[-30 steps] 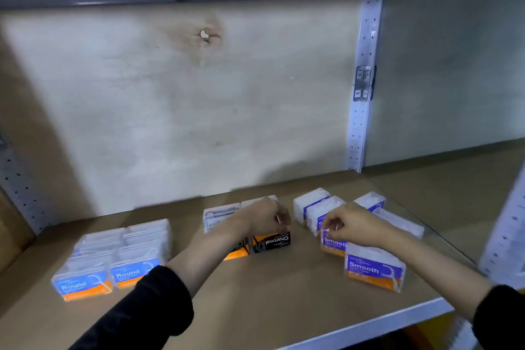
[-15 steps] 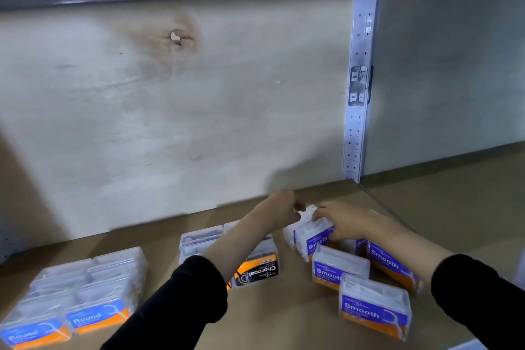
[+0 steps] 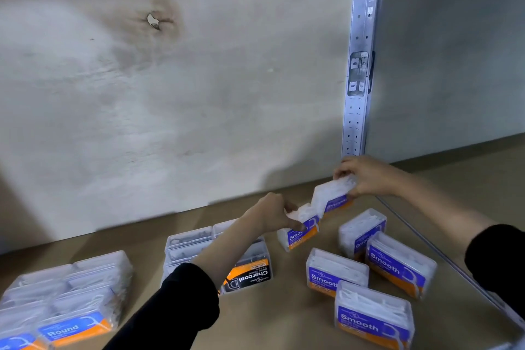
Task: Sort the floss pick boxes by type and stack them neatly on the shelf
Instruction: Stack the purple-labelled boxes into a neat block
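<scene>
Now right hand raised Smooth box; left hand grips neighbouring box.

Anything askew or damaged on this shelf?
Four Smooth boxes lie loose at mixed angles on the right, unstacked, unlike the neat Round stack. The front Charcoal box has its label upside down to the camera. The back panel has a chipped, dark-stained knot.
</scene>
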The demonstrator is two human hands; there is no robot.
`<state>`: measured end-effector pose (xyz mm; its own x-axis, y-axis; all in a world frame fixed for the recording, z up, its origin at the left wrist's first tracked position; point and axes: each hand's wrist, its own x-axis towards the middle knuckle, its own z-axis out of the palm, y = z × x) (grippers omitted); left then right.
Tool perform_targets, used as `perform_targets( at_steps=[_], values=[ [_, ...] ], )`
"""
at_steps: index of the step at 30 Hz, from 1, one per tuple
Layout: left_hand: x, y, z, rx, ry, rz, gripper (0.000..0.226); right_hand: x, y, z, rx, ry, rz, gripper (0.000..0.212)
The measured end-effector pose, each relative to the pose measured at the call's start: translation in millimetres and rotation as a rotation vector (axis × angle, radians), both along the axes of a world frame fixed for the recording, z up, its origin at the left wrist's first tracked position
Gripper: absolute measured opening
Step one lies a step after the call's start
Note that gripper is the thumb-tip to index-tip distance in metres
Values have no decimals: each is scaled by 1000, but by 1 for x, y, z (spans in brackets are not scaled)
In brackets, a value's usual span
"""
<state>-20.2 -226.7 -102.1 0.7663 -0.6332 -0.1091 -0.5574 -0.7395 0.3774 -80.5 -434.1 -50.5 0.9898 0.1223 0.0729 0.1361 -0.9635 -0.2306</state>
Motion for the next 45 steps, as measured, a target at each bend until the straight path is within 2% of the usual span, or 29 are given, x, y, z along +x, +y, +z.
perform_targets(
  at_steps=[3,7,17,22,26,29,35,40,45],
  values=[
    [0,-3,-2,80,-67,-40,56,6,-9,-11,-31,19,-91,41],
    [0,-3,-1,40,-55,-46,52,9,-9,-35,-5,117,-158,42],
    [-7,-1,1,-12,-51,-68,52,3,-5,-39,67,162,-139,38],
    [-29,-7,12,-70,-29,-253,38,-15,-17,-27,2,156,-92,28],
    [-54,-10,10,8,103,-436,42,-29,-21,-31,-117,242,-46,40],
    [-61,-10,8,94,63,-503,48,-34,-22,-40,-179,222,-37,44],
    [-60,-3,6,184,-113,-406,44,-35,-22,-48,-132,155,-69,39],
    [-58,5,-4,184,-228,-223,43,-35,-19,-50,-94,161,-98,42],
    [-60,-2,-15,231,-298,-166,44,-35,-12,-50,-59,166,-118,46]
  ],
)
